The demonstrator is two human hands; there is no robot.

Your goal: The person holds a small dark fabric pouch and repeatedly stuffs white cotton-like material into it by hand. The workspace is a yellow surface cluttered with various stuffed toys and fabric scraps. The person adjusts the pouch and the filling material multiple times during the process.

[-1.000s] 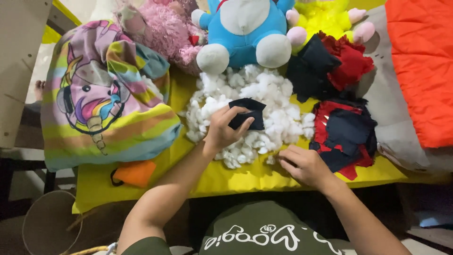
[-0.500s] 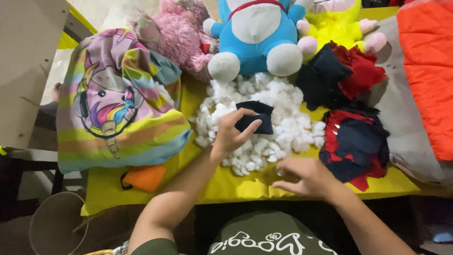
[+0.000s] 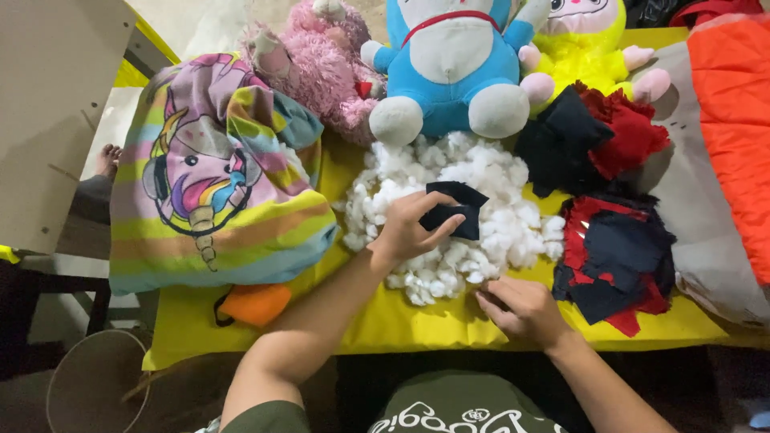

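My left hand (image 3: 407,227) grips a small dark navy fabric piece (image 3: 454,210) over a heap of white stuffing fluff (image 3: 489,212) in the middle of the yellow-covered table (image 3: 401,321). My right hand (image 3: 523,308) rests on the yellow cover at the near edge of the fluff, fingers curled, nothing visibly in it. To its right lies a pile of red and navy fabric scraps (image 3: 618,261).
A striped unicorn pillow (image 3: 212,180) lies at left with an orange item (image 3: 253,303) below it. Pink (image 3: 317,64), blue (image 3: 453,68) and yellow (image 3: 589,40) plush toys line the back. Another red and black scrap pile (image 3: 597,136) and an orange cushion (image 3: 734,120) lie at right.
The view has shifted slightly. My left hand stays on the navy piece over the fluff. My right hand has drawn nearer to the table's front edge.
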